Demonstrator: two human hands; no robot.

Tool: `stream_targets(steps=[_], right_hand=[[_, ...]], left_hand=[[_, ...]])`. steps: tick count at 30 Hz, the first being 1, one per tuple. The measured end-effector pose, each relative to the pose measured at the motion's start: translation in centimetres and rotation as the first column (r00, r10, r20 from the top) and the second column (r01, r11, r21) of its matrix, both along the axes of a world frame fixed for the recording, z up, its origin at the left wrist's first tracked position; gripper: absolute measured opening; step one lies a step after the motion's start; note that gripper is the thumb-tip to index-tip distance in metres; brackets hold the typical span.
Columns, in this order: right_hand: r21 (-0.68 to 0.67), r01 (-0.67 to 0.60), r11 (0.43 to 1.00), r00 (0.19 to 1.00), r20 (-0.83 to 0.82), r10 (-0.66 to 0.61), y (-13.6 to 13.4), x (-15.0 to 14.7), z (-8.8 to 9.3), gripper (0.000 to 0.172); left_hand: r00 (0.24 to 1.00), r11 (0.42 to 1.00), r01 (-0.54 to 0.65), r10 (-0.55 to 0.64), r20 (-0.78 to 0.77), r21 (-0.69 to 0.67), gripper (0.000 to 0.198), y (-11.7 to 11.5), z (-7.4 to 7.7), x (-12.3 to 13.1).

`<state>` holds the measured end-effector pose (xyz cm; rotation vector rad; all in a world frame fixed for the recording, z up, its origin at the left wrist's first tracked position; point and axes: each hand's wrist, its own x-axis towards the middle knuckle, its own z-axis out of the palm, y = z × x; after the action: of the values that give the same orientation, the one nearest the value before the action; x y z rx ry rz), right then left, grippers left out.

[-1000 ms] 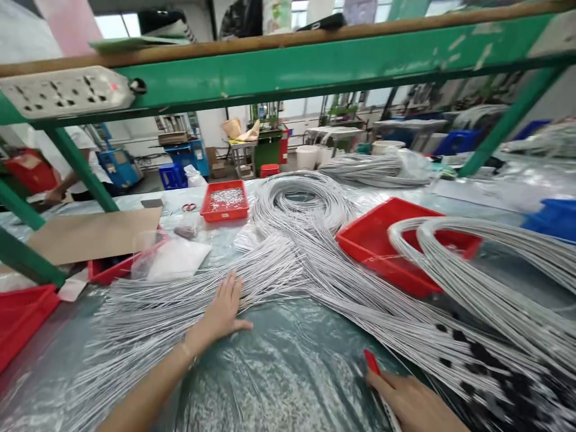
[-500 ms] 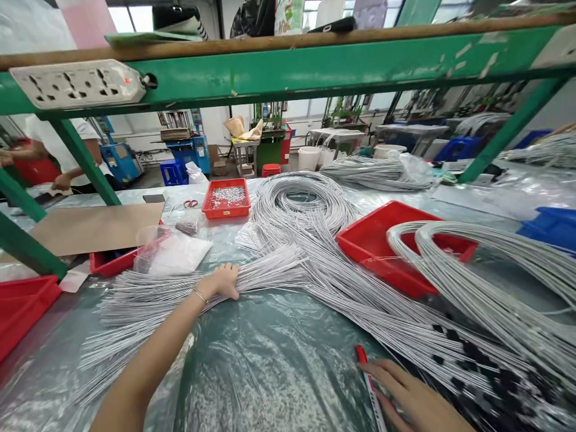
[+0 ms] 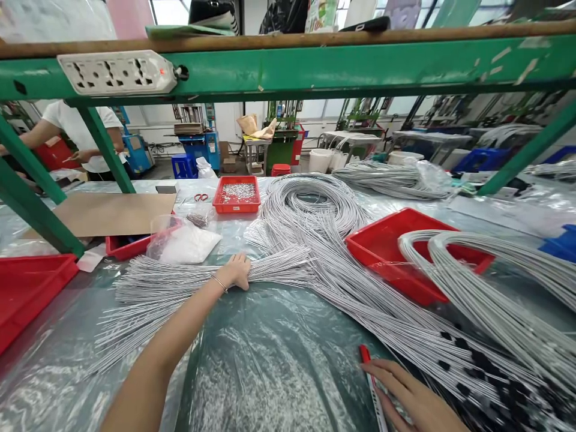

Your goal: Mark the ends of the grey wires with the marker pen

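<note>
A wide spread of thin grey-white wires (image 3: 148, 288) lies across the plastic-covered table. My left hand (image 3: 236, 271) is closed around a gathered bunch of these wires near the middle of the table. My right hand (image 3: 411, 401) rests at the lower right with fingers stretched out flat, touching a red-capped white pen-like tool (image 3: 371, 384) and lying beside the black-tipped wire ends (image 3: 477, 360). A big coil of the same wire (image 3: 310, 201) lies behind.
Red trays stand at right (image 3: 387, 240), at far left (image 3: 27, 288) and, holding small metal parts, at the back (image 3: 237, 195). Cardboard (image 3: 112, 213) and a plastic bag (image 3: 186, 243) lie left of centre. A green shelf beam with a power strip (image 3: 119, 72) hangs overhead. Another person (image 3: 74, 129) stands at back left.
My left hand went from lying flat on the wires to gripping a bunch, which is now drawn together. The view shifted slightly. My right hand stayed by the pen-like tool.
</note>
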<state>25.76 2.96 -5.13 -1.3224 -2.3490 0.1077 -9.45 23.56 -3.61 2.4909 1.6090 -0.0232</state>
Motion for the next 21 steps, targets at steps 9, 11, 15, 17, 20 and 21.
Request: stream_targets(steps=[9,11,15,17,20,21], right_hand=[[0.002,-0.006,1.000,0.977,0.211,0.006,3.7,-2.7,0.6,0.032],[0.028,0.012,1.000,0.948,0.317,-0.021,5.7,-3.4,0.3,0.036],[0.068,0.134,0.989,0.854,0.499,-0.150,9.6,-3.8,-1.6,0.050],[0.066,0.202,0.977,0.809,0.551,-0.205,11.0,-3.4,-2.9,0.054],[0.079,0.246,0.966,0.783,0.571,-0.246,12.3,-2.6,-4.2,0.050],[0.090,0.252,0.964,0.782,0.568,-0.257,12.5,-2.4,-4.5,0.051]], left_hand=[[0.997,0.995,-0.073,0.071,-0.037,-0.063,0.019,0.1,1.0,0.8],[0.995,0.992,-0.076,0.070,-0.066,-0.097,0.023,0.4,1.4,0.9],[0.986,0.991,-0.064,0.044,-0.158,-0.120,0.023,0.6,1.2,0.8],[0.982,0.994,-0.049,0.029,-0.188,-0.102,0.022,0.6,0.8,0.6],[0.978,0.998,-0.023,0.009,-0.209,-0.065,0.026,0.3,0.5,0.1],[0.977,0.998,-0.012,-0.001,-0.213,-0.057,0.027,0.2,0.5,-0.1]])
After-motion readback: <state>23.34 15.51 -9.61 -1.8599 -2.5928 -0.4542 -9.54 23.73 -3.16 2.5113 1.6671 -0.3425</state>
